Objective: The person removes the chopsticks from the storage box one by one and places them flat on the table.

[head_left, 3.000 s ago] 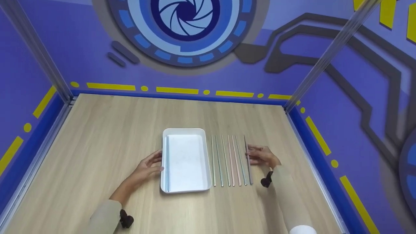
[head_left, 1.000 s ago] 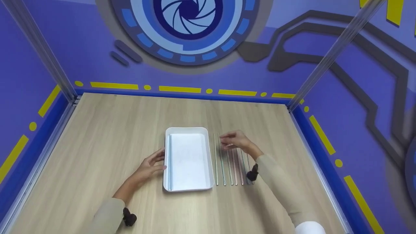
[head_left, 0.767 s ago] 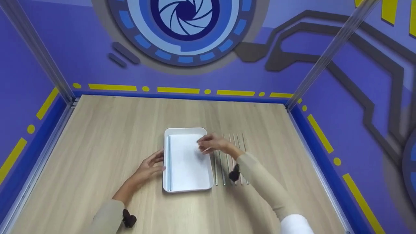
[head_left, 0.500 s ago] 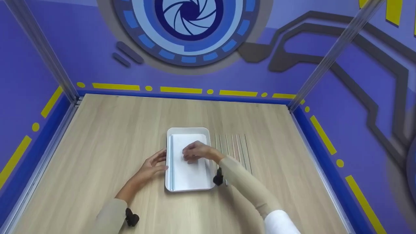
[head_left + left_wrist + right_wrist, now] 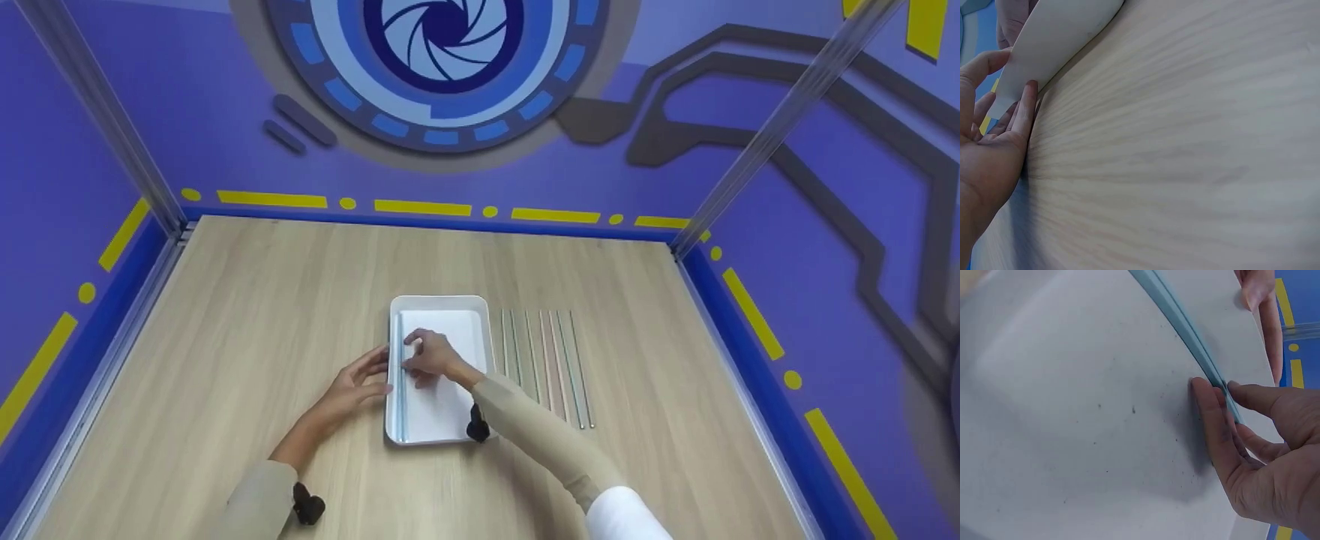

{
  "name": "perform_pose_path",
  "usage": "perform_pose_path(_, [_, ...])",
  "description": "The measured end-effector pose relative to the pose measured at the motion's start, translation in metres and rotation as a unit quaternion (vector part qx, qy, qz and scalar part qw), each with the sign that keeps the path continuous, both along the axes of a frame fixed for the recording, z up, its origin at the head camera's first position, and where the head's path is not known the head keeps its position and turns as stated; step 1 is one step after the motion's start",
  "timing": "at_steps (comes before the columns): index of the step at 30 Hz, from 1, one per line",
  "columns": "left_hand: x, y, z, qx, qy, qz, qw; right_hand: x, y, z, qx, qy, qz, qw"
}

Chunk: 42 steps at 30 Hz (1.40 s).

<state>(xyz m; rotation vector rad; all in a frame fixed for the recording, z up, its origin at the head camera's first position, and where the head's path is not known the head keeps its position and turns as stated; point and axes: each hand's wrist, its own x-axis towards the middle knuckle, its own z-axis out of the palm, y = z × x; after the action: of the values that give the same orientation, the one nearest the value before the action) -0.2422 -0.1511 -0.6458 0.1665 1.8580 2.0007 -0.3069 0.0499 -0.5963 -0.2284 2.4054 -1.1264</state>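
A white tray (image 5: 450,420) lies on the wooden table. Inside it, along the left wall, run light blue straws (image 5: 401,420), apparently two side by side. My right hand (image 5: 431,355) reaches into the tray; in the right wrist view its thumb and fingers pinch a light blue straw (image 5: 1185,329) from both sides. My left hand (image 5: 346,390) touches the tray's left outer wall with loosely extended fingers. In the left wrist view, fingertips rest against the pale tray wall (image 5: 1055,39). The right forearm covers part of the tray's right rim.
Right of the tray lies a row of several thin rods or straws (image 5: 574,360) in metallic, pinkish and bluish tones, roughly parallel and partly behind the right sleeve (image 5: 547,435). Purple panels (image 5: 420,176) stand at the back and both sides of the table (image 5: 300,285).
My right hand has left the rightmost rod, crossed leftward over the row into the tray, and now pinches a light blue straw. My left hand stays at the tray's left side.
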Motion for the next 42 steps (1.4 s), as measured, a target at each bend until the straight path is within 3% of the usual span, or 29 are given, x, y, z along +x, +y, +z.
perform_pose_path(14, [-0.001, 0.001, -0.001, -0.01, -0.002, 0.007, 0.9999, -0.004, 0.015, 0.006, 0.113, 0.024, 0.021, 0.993])
perform_pose_path(18, [-0.002, 0.001, 0.0, -0.016, 0.005, 0.009, 0.9998, -0.004, 0.025, 0.009, 0.122, 0.025, 0.018, 0.992])
perform_pose_path(26, [-0.001, 0.002, 0.001, -0.009, 0.007, 0.01, 0.9999, -0.005, 0.042, 0.013, 0.081, -0.005, 0.052, 0.995])
perform_pose_path(34, [-0.002, 0.002, -0.003, -0.008, 0.019, 0.006, 0.9998, -0.002, 0.056, 0.022, 0.018, -0.021, 0.062, 0.998])
perform_pose_path(42, [0.001, 0.002, 0.0, 0.0, 0.013, 0.005, 0.9999, -0.002, 0.07, 0.024, -0.076, -0.038, 0.026, 0.996])
